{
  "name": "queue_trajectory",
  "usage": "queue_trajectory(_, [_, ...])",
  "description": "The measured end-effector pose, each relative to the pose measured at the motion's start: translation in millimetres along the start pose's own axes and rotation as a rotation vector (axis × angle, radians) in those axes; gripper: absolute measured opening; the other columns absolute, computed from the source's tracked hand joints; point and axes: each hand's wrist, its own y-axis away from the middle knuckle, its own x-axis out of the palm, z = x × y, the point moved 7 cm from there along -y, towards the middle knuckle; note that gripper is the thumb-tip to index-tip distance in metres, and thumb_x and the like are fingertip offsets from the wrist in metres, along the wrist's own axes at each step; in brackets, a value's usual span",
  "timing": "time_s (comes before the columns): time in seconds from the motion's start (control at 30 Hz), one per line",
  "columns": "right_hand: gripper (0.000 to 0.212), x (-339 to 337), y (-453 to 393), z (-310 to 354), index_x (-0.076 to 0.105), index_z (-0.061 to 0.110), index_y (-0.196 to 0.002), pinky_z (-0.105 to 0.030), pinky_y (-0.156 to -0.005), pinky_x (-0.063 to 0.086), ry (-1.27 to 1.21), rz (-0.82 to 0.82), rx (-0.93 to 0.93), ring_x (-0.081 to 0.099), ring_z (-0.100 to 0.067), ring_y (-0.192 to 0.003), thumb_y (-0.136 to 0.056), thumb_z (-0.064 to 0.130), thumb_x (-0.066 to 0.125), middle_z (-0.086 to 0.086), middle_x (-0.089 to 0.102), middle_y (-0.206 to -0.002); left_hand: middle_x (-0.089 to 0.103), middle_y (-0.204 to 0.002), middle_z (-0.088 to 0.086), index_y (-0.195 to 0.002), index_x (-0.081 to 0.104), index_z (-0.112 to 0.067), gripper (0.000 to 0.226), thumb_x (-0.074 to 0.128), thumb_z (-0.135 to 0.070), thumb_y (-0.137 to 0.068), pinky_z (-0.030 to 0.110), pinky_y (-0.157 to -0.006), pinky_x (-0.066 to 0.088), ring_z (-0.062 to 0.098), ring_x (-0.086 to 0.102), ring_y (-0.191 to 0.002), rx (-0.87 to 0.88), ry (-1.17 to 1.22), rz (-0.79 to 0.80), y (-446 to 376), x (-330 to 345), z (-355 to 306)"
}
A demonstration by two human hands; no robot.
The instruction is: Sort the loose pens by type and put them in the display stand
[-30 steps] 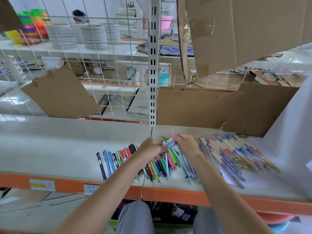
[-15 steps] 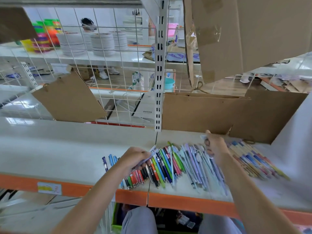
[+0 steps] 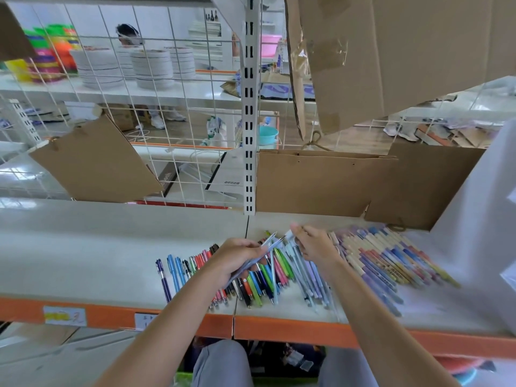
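Head view showed the left hand (image 3: 240, 259) gripping a pale pen bundle (image 3: 259, 256) angled up-right — its tips just beside the right hand (image 3: 315, 244), whose fingers (image 3: 296, 229) pinched one pen (image 3: 287, 235).

head view, looking down, close over shelf (image 3: 111, 247)

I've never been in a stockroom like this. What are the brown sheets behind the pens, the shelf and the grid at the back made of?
Brown sheets: corrugated cardboard by the look, matte, creased, with torn edges and punched holes.
Shelf: probably painted metal, a pale top with a soft sheen and an orange front edge.
Grid: thin wire, seemingly white-coated metal.
Pens: likely glossy plastic in bright colours.
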Motion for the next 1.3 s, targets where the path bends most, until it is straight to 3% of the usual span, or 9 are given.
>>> queue_trajectory(0.37, [0.032,-9,9,4,0.059,0.018,-0.070,-0.017,-0.042,0.025,-0.122,-0.082,0.013,0.028,-0.007,-0.046,-0.097,0.033,0.050,0.003,0.034,-0.057,0.069,-0.067,0.001,-0.091,0.068,-0.008,0.009,0.063,-0.016,-0.090,0.017,-0.040,0.036,0.008,0.050,-0.048,0.007,0.030,0.030,1,8,-4])
queue_trajectory(0.53, [0.032,3,15,4,0.055,0.020,-0.066,-0.022,-0.048,0.025,-0.077,-0.022,0.018,0.028,-0.009,-0.047,-0.095,0.033,0.053,0.002,0.034,-0.054,0.067,-0.068,0.004,-0.092,0.067,-0.006,0.009,0.063,-0.014,-0.089,0.016,-0.039,0.033,0.008,0.048,-0.047,0.036,0.051,0.007,-1,15,-6])
queue_trajectory(0.63, [0.035,4,17,-1,0.051,0.017,-0.064,-0.024,-0.052,0.025,-0.017,-0.103,0.071,0.029,-0.010,-0.052,-0.094,0.036,0.054,0.003,0.036,-0.056,0.066,-0.070,0.002,-0.083,0.067,-0.013,0.008,0.064,-0.018,-0.089,0.016,-0.045,0.037,0.009,0.049,-0.049,0.136,-0.136,-0.137,-3,18,-14])
queue_trajectory(0.73, [0.037,0,17,-14,0.048,0.015,-0.063,-0.027,-0.054,0.024,-0.002,-0.166,0.157,0.029,-0.013,-0.053,-0.094,0.035,0.052,0.000,0.035,-0.058,0.057,-0.062,-0.007,-0.077,0.063,-0.012,0.015,0.063,-0.020,-0.090,0.010,-0.044,0.034,0.003,0.044,-0.047,0.387,-0.534,-0.295,-2,31,-26])
queue_trajectory(0.83, [0.034,-9,20,-24,0.055,0.013,-0.067,-0.031,-0.055,0.027,-0.012,-0.188,0.223,0.033,-0.015,-0.054,-0.094,0.034,0.050,-0.003,0.039,-0.059,0.053,-0.062,-0.010,-0.085,0.065,-0.008,0.020,0.060,-0.026,-0.092,0.013,-0.048,0.034,-0.001,0.042,-0.049,0.519,-0.686,-0.299,-4,50,-25])
queue_trajectory(1.0, [0.039,-57,9,-4,0.063,0.006,-0.079,-0.029,-0.053,0.029,0.484,-0.152,0.144,0.042,-0.016,-0.056,-0.094,0.040,0.050,-0.005,0.049,-0.064,0.066,-0.072,0.003,-0.086,0.067,-0.013,0.023,0.050,-0.025,-0.097,0.037,-0.062,0.056,0.015,0.061,-0.054,0.312,-0.296,-0.152,-23,51,-10])
queue_trajectory(1.13, [0.032,-76,-4,-2,0.051,0.009,-0.097,-0.032,-0.072,0.040,0.721,-0.061,0.155,0.052,-0.024,-0.083,-0.096,0.041,0.048,-0.010,0.052,-0.089,0.055,-0.064,0.001,-0.084,0.067,-0.020,0.029,0.045,-0.031,-0.099,0.025,-0.050,0.038,0.011,0.045,-0.046,0.251,-0.288,-0.167,-23,44,-3])
queue_trajectory(1.2, [0.007,-76,-12,-7,0.045,0.014,-0.095,-0.028,-0.068,0.043,0.668,-0.043,0.166,0.055,-0.020,-0.080,-0.098,0.019,0.042,-0.012,0.051,-0.097,0.050,-0.062,0.000,-0.086,0.067,-0.023,0.031,0.041,-0.031,-0.101,0.023,-0.048,0.030,0.009,0.037,-0.043,0.201,-0.299,-0.168,-24,43,4])
queue_trajectory(1.3, [0.014,-80,-11,-22,0.050,0.006,-0.097,-0.014,-0.039,0.039,0.161,-0.103,0.215,0.052,-0.009,-0.052,-0.098,0.004,0.036,-0.008,0.053,-0.075,0.051,-0.067,0.009,-0.091,0.071,-0.016,0.031,0.042,-0.026,-0.100,0.024,-0.047,0.025,0.013,0.033,-0.045,0.143,-0.224,-0.141,-26,42,13])
